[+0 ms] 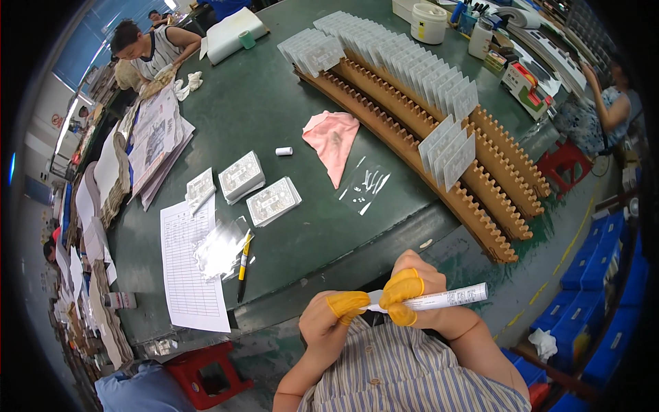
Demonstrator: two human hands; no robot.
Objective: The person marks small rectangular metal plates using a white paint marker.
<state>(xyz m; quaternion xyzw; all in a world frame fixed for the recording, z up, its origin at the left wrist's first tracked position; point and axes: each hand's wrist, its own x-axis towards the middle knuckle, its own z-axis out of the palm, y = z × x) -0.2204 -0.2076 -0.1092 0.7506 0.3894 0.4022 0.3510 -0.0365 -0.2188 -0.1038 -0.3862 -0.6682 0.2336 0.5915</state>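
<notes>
Close to my body, my right hand (410, 285) is wrapped round a white pen-shaped tube (453, 296) with printing along its barrel. Its narrower end points left, to my left hand (333, 316), whose fingers are pinched together at the tip. Yellow finger cots cover fingers on both hands. Whether the left fingers hold anything besides the tip is hidden. A short white cap-like cylinder (283, 151) lies on the green table (302, 237). Beside it is a pink cloth (332, 141). A clear plastic sheet (366, 184) with small white marks lies in front of the cloth.
Notched brown racks (473, 199) hold rows of clear plates (449, 154) at right. Stacks of printed cards (273, 201), a ruled sheet (195, 288) and a yellow-black pen (244, 268) lie left. Red stools (206, 374) stand below. Other people sit around.
</notes>
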